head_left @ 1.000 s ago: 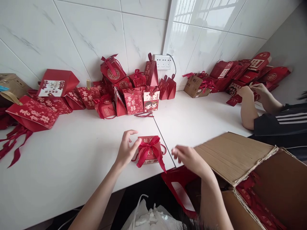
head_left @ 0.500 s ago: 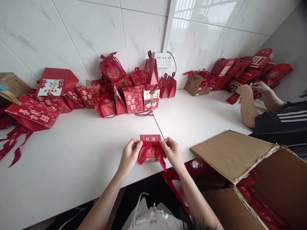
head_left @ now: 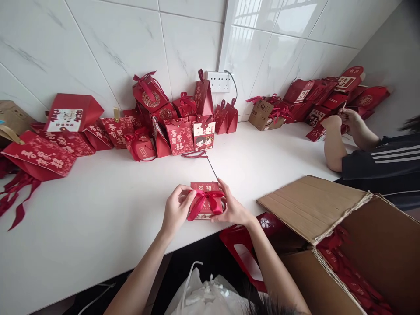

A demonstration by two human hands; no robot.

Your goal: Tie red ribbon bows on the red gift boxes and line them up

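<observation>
Gripping bow and, seemingly, box, hands near table edge, room leftward

Back wall: glossy white tile, grey marble veining, thin grout lines. White trunking runs down it to socket strip; dark cable loops from strip's right end. Right of trunking, tiles carry bright reflection with bar pattern. Far right, plain grey side wall. White counter along back wall, smooth top, dark seam across it. Light cool, soft; space under counter dark, pale cord there.
</observation>
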